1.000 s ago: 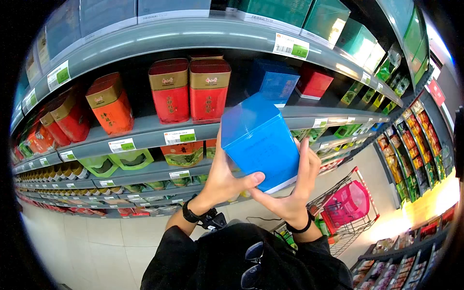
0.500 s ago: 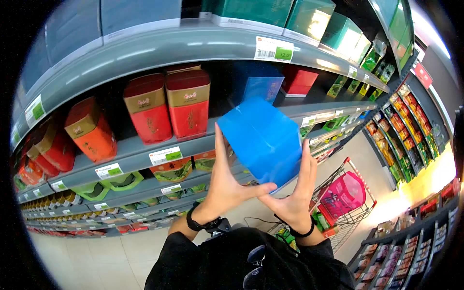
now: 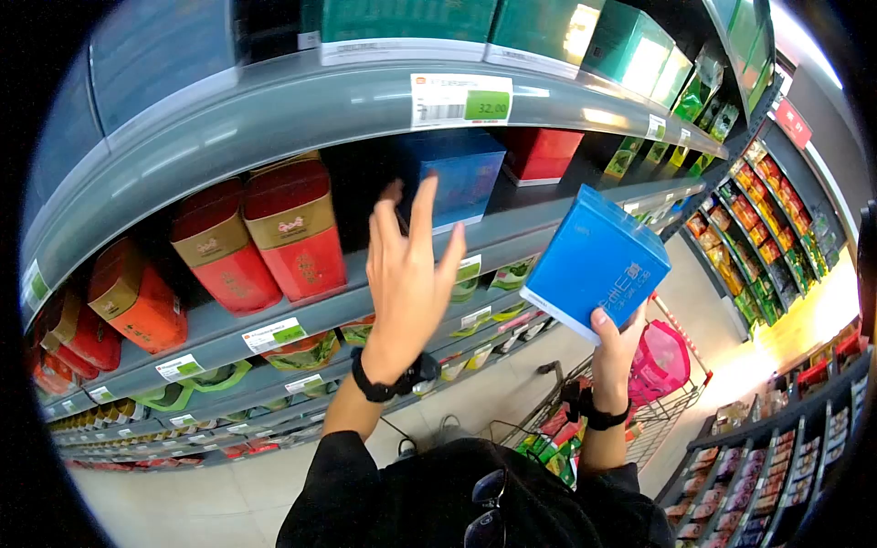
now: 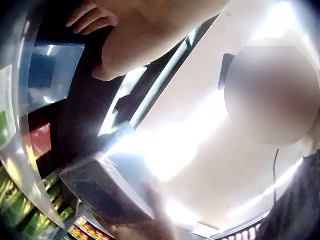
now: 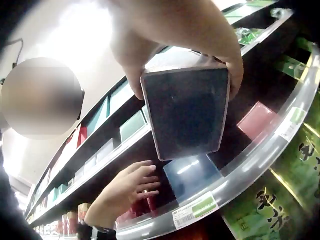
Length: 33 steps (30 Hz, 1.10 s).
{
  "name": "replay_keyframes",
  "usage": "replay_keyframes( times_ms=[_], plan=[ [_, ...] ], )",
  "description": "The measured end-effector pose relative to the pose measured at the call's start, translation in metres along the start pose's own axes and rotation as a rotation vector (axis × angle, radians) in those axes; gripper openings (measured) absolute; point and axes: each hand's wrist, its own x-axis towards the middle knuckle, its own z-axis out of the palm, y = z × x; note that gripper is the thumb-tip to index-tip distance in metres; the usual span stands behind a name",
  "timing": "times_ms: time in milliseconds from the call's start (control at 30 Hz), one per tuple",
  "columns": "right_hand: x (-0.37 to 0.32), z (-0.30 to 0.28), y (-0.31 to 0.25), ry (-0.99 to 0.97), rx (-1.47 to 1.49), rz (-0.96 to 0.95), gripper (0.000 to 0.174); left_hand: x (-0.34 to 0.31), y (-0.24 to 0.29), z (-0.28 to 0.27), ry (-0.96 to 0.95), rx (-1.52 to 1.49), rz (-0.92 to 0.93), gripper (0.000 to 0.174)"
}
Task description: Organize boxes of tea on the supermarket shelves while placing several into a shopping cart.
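Observation:
My right hand [image 3: 618, 356] grips a blue box [image 3: 594, 256] by its lower end, thumb on the front with the printed characters. In the right wrist view the dark end face of that box [image 5: 187, 112] shows between thumb and fingers. My left hand [image 3: 406, 279] is raised with spread fingers and holds nothing. Its fingertips overlap the left side of a second blue box [image 3: 466, 178] standing on the shelf. The left wrist view shows this shelf box [image 4: 52, 75] beside the left hand [image 4: 135, 35].
Red tins with gold tops [image 3: 292, 228] stand left on the same shelf, a red box [image 3: 544, 153] right. Green boxes [image 3: 411, 27] line the shelf above, over a price tag [image 3: 461, 100]. A shopping cart with a pink bag [image 3: 662, 361] stands at the right.
My left hand has let go of the blue box and moved up and left to the shelf. The right hand has carried the box to the right and turned it.

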Motion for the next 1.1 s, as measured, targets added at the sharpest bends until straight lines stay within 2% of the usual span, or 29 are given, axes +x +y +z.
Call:
replay_keyframes(
  times_ms=[67, 167, 300, 433, 467, 567, 700, 733, 833, 900, 933, 1033, 1067, 1100],
  plan=[
    [0.015, -0.002, 0.013, -0.030, 0.035, 0.003, 0.092, 0.015, -0.004, 0.016, 0.038, 0.195, 0.003, 0.065],
    [0.038, 0.002, 0.021, -0.122, 0.108, -0.012, 0.094, 0.035, -0.011, 0.030, -0.095, 0.162, -0.139, 0.074],
    [0.073, 0.010, 0.027, -0.273, 0.154, -0.044, 0.101, 0.050, -0.015, 0.039, -0.086, 0.174, -0.099, 0.083],
    [0.104, 0.017, 0.043, -0.366, 0.115, -0.103, 0.106, 0.051, -0.015, 0.044, -0.061, 0.232, -0.192, 0.070],
    [0.109, 0.020, 0.046, -0.372, 0.115, -0.107, 0.106, 0.050, -0.015, 0.043, -0.042, 0.298, -0.184, 0.062],
    [0.124, 0.027, 0.053, -0.387, 0.113, -0.123, 0.106, 0.048, -0.021, 0.048, 0.101, 0.489, -0.169, 0.057],
    [0.135, 0.039, 0.069, -0.388, 0.113, -0.135, 0.104, 0.052, 0.016, 0.057, 0.078, 0.537, -0.123, 0.072],
    [0.138, 0.043, 0.070, -0.407, 0.120, -0.140, 0.104, 0.053, 0.019, 0.064, 0.071, 0.538, -0.130, 0.082],
    [0.146, 0.052, 0.081, -0.488, 0.161, -0.119, 0.102, 0.054, 0.004, 0.082, 0.127, 0.621, -0.082, 0.081],
    [0.156, 0.053, 0.087, -0.569, 0.190, -0.115, 0.100, 0.052, 0.002, 0.080, 0.079, 0.536, -0.177, 0.078],
    [0.161, 0.052, 0.087, -0.580, 0.129, -0.185, 0.099, 0.052, 0.002, 0.078, 0.054, 0.494, -0.214, 0.077],
    [0.167, 0.047, 0.077, -0.641, 0.005, -0.177, 0.106, 0.050, -0.004, 0.079, 0.067, 0.474, -0.242, 0.067],
    [0.170, 0.048, 0.083, -0.586, -0.033, -0.305, 0.101, 0.050, -0.003, 0.079, 0.067, 0.489, -0.269, 0.066],
    [0.174, 0.046, 0.080, -0.643, -0.087, -0.298, 0.103, 0.051, -0.002, 0.079, 0.068, 0.502, -0.298, 0.066]
  ],
)
